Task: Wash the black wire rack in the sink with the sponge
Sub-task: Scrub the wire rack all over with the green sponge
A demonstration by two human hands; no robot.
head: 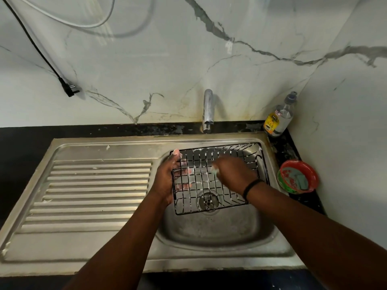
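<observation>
Here the left hand (165, 178) grips the black wire rack (217, 178) over the sink (209, 233), right hand (232, 171) pinching the sponge (215, 169).

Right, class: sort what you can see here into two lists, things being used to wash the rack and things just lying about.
In use:
black wire rack
sponge, in the right hand
left hand, gripping the rack's edge
sink

Lying about:
tap, no water visibly running
soap bottle
red bowl
black plug and white cable
</observation>
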